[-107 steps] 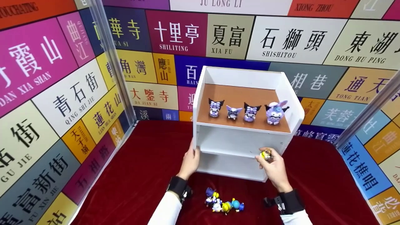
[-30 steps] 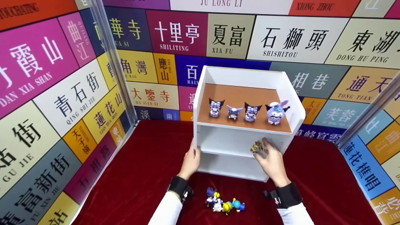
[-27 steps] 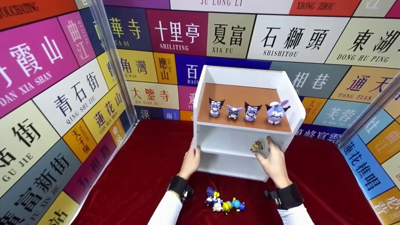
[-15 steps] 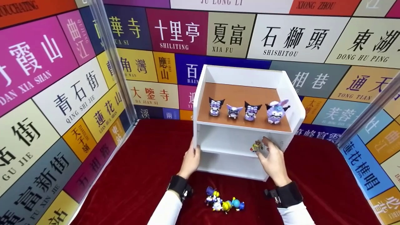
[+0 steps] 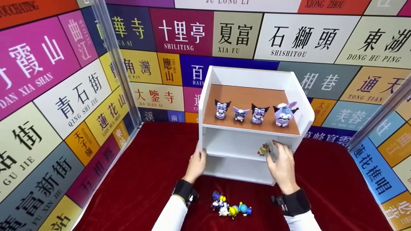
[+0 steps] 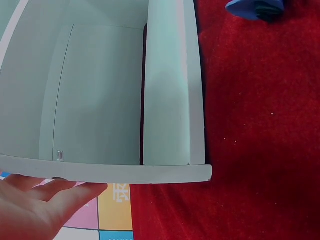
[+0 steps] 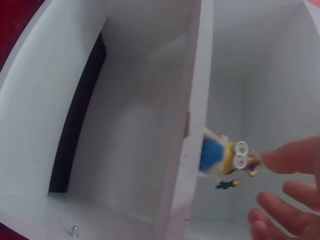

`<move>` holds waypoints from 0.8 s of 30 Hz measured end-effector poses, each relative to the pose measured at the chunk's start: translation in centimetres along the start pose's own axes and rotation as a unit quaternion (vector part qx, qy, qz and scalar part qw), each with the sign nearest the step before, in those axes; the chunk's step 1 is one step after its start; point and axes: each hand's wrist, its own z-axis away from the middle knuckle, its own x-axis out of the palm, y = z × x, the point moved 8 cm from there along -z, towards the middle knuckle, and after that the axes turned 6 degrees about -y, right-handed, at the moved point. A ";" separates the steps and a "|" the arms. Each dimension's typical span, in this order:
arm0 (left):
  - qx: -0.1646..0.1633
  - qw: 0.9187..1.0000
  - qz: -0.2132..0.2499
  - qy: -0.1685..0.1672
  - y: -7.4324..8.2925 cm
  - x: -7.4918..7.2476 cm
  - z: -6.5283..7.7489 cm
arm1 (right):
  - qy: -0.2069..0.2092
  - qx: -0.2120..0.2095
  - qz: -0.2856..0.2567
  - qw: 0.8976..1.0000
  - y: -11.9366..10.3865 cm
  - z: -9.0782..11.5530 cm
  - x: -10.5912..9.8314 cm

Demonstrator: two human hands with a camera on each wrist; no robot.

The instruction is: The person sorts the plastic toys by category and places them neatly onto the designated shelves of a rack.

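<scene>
A small minion figurine (image 5: 264, 149) with white goggles and a crown-like top stands on the middle shelf of a white shelf unit (image 5: 237, 129), near its right end. In the right wrist view the minion figurine (image 7: 220, 156) shows its blue and yellow body. My right hand (image 5: 282, 168) is beside it, thumb and fingers spread apart, the thumb's tip close to the figurine's top. My left hand (image 5: 194, 165) rests against the unit's left side. Its fingers (image 6: 75, 199) lie along the outside of the side panel in the left wrist view.
Several purple-and-black figurines, among them a rabbit-eared one (image 5: 283, 115), stand in a row on the brown top board (image 5: 247, 96). A heap of small blue, yellow and white figurines (image 5: 232, 210) lies on the red cloth (image 5: 154, 166) before the unit. Sign-covered walls enclose the back and sides.
The right hand has brought the minion figurine from in front of the unit onto the middle shelf, let go and drawn slightly back to the right. The left hand has stayed at the side panel.
</scene>
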 end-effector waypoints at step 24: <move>0.000 1.000 0.003 -0.012 -0.2 0.2 -0.1 | -0.507 -0.151 -0.004 0.848 -2.7 16.6 13.7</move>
